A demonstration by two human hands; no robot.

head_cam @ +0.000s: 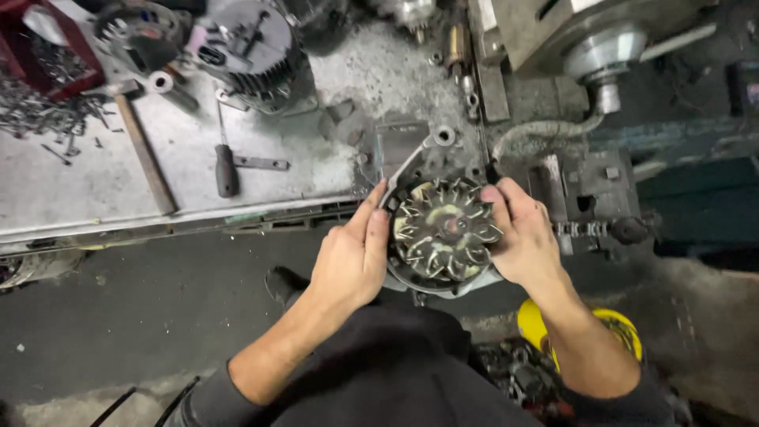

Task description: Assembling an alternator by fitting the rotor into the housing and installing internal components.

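Observation:
A round metal alternator rotor with a finned fan [445,231], sitting in a silver housing, is held between both hands just off the front edge of the grey workbench [95,198]. My left hand [353,251] grips its left rim with fingers pointing up. On the right rim, my right hand [522,236] clasps it with the thumb on top. A mounting ear with a hole [443,136] sticks out above the fan.
On the bench lie a hammer with a wooden handle [142,150], a screwdriver [226,170], another alternator [249,51], a red bin [47,47] and metal scraps. A lathe-like machine [601,55] stands at right. A yellow container [617,328] sits on the dark floor.

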